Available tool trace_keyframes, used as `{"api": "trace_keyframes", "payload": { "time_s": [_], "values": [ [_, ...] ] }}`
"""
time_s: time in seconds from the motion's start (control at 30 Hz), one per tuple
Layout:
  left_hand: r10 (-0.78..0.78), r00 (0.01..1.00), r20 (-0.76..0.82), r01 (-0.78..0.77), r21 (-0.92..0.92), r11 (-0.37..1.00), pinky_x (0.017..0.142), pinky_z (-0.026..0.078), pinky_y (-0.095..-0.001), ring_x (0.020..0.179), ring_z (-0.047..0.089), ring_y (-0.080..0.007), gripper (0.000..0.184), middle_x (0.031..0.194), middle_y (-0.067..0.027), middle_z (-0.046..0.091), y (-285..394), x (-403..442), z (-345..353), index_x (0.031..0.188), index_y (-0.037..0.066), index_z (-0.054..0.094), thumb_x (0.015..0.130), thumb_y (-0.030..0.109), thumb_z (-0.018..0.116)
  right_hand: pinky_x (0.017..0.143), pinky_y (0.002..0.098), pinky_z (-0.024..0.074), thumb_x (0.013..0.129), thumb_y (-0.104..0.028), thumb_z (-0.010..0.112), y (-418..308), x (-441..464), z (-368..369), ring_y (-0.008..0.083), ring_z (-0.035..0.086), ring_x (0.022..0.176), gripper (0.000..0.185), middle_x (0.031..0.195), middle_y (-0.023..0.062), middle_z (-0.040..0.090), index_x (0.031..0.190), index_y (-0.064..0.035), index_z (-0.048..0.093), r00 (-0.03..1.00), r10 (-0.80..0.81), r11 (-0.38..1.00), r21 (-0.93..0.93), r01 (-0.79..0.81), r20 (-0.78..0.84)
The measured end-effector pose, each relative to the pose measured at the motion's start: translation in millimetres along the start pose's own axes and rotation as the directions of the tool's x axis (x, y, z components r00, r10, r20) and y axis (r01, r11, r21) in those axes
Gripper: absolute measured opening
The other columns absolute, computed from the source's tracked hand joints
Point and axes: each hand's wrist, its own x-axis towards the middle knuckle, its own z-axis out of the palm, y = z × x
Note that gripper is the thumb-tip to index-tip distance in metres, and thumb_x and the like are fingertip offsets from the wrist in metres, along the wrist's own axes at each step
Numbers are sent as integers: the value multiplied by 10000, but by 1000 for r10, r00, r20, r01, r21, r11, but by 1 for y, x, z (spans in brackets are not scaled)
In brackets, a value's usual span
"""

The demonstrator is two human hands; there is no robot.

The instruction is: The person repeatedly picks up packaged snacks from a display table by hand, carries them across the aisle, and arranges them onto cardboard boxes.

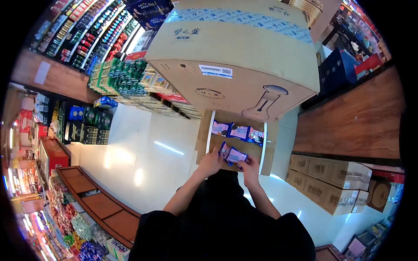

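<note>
Low in the middle of the head view, my left hand (210,162) is closed on the left edge of a small pink-and-blue snack packet (225,150). My right hand (250,169) pinches the right lower corner of a second pink-and-blue snack packet (237,155) right beside it. Both packets are over an open cardboard tray (263,152) with white side edges. Behind them, several similar packets (238,131) lie in a row across the tray. My fingertips are partly hidden by the wrappers.
A large taped carton (235,61) stands just beyond the tray. Wooden counters (348,117) and stacked long cartons (326,180) are on the right. Boxed goods (122,78) are piled at left, with stocked shelves (87,39) behind. A brown divided display stand (102,206) is lower left.
</note>
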Motion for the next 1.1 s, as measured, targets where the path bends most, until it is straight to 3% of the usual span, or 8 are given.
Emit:
{"api": "trace_keyframes", "payload": {
  "time_s": [0.17, 0.27, 0.37, 0.5, 0.6, 0.8, 1.0, 1.1],
  "values": [
    [64, 962, -264, -61, 20, 998, 797, 509, -516, 899, 637, -445, 394, 987, -257, 644, -12, 4, 6, 1205, 16, 547, 938, 306, 536, 715, 283, 513, 808, -32, 693, 4, 2, 12, 154, 637, 818, 289, 928, 75, 672, 1075, 43, 613, 994, -108, 972, -207, 112, 33],
    [124, 950, -287, -149, -66, 987, 833, 506, -490, 942, 636, -423, 400, 1005, -232, 651, -4, 2, 3, 1185, 18, 579, 921, 319, 585, 677, 299, 505, 832, -61, 684, 0, 2, 11, 142, 635, 784, 293, 895, 68, 677, 1098, 37, 609, 989, -119, 776, -614, 145, 82],
    [44, 974, -223, -88, -194, 977, 832, 511, -449, 925, 653, -375, 400, 984, -208, 663, -6, 0, 10, 1173, 8, 594, 913, 312, 612, 640, 320, 495, 850, -71, 668, 19, 8, 6, 143, 635, 748, 306, 855, 54, 678, 1133, 26, 601, 963, -220, 825, -497, 270, 157],
    [-7, 998, -66, -25, -474, 880, 804, 503, -447, 922, 646, -396, 326, 979, -237, 651, -19, -7, 7, 1072, -16, 621, 909, 265, 592, 734, 311, 501, 866, -57, 645, 10, 5, 16, 159, 638, 834, 324, 927, 66, 673, 1180, 1, 588, 963, -121, 880, -423, 217, 243],
    [79, 989, -124, -140, -633, 762, 799, 503, -435, 913, 656, -373, 304, 970, -235, 655, -40, -24, 13, 1077, -13, 619, 908, 236, 577, 814, 295, 492, 874, -43, 634, 13, -4, 30, 154, 627, 905, 342, 1005, 79, 657, 1209, -10, 572, 942, -78, 880, -421, 219, 327],
    [-20, 908, -418, -208, -494, 844, 923, 459, -456, 1037, 576, -419, 381, 1053, -269, 591, -97, -104, -7, 1158, -35, 546, 925, 265, 517, 839, 286, 497, 856, -18, 664, 44, -48, 88, 144, 604, 965, 574, 1110, 89, 632, 1391, -1, 457, 891, 12, 818, -516, 252, 455],
    [-381, 840, -386, -44, -749, 661, 819, 514, -423, 910, 650, -370, 469, 1008, -261, 646, -186, -258, -49, 1124, -46, 554, 889, 355, 617, 843, 291, 519, 811, 37, 662, 120, -131, 199, 163, 606, 988, 700, 1172, 106, 608, 1444, 41, 365, 682, 198, 867, -451, 214, 704],
    [-488, 679, -548, -135, -747, 651, 783, 533, -404, 865, 676, -331, 540, 984, -245, 670, -263, -320, -20, 1159, -48, 538, 832, 353, 694, 879, 323, 531, 793, 44, 647, 175, -186, 257, 183, 612, 1006, 708, 1163, 120, 606, 1439, 58, 358, 535, 288, 864, -457, 212, 794]
  ]
}}
